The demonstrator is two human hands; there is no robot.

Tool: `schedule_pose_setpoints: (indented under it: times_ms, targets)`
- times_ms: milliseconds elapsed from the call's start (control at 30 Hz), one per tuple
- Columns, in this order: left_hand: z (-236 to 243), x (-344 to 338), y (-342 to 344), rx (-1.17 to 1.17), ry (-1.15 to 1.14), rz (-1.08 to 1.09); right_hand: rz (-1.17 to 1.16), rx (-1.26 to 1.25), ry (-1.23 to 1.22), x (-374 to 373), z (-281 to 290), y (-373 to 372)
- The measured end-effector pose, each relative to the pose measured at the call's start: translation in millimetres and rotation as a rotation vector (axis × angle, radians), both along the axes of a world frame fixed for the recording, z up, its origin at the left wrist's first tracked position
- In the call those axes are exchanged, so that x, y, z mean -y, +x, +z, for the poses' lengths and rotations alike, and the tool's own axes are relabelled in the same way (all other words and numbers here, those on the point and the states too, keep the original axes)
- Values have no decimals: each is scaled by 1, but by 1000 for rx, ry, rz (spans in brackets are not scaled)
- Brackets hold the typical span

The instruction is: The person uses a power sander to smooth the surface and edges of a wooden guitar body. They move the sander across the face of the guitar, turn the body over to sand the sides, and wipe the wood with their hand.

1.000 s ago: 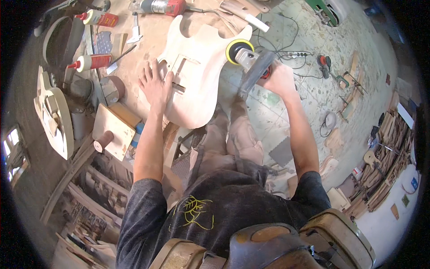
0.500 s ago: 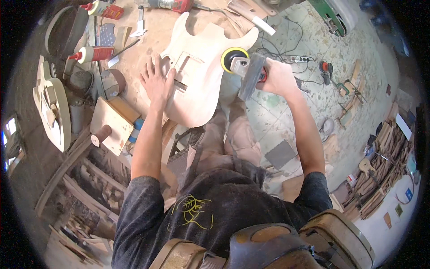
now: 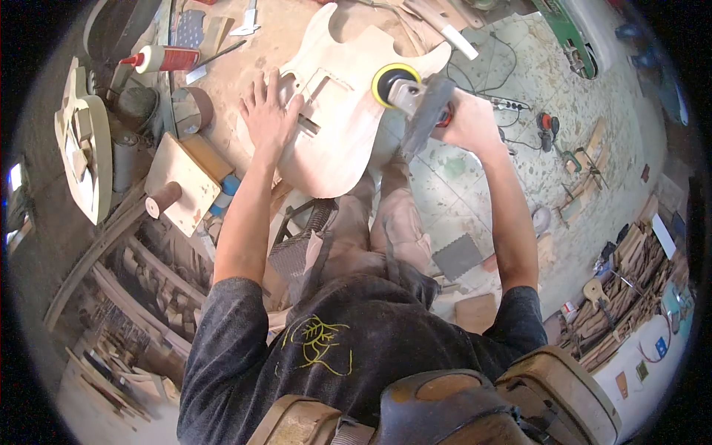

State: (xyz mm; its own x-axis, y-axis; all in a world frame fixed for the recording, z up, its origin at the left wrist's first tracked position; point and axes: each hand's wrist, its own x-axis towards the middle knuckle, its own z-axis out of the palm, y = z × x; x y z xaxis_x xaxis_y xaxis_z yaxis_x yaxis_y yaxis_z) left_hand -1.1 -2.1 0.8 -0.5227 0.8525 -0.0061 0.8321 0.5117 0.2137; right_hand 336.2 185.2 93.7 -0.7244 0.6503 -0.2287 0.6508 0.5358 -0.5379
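Note:
A pale wooden electric guitar body (image 3: 345,126) with routed cavities lies on the dusty workbench (image 3: 222,70), its rounded end toward me. My left hand (image 3: 268,117) rests flat on its left part, fingers spread beside the cavities. In my right hand (image 3: 471,122) is a power sander (image 3: 426,111), gripped at its body, with a round yellow-rimmed pad (image 3: 395,85) at its front. The pad is tilted against or very near the guitar body's right edge; whether it touches I cannot tell. My right fingers are partly hidden behind the sander.
A glue bottle (image 3: 167,58) and a caliper (image 3: 247,21) lie on the bench's left. Another guitar body (image 3: 85,141) stands at far left. A power strip (image 3: 509,105), cables and a red-black tool (image 3: 547,126) lie on the floor at right, near wood piles (image 3: 627,285).
The view has shifted, so the bench and guitar body sit slightly higher and farther right. My left hand stays on the body; the sander remains at its right edge in my right hand.

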Motion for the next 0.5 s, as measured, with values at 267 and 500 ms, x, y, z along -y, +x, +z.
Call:
schedule_pose_setpoints:
  times_ms: [267, 500]
  targets:
    - [-1, 0, -1, -12, -13, -2, 75, -13, -6, 1, -1, -8]
    - [-3, 2, -1, -15, 11, -8, 207, -61, 9, 4, -8, -8]
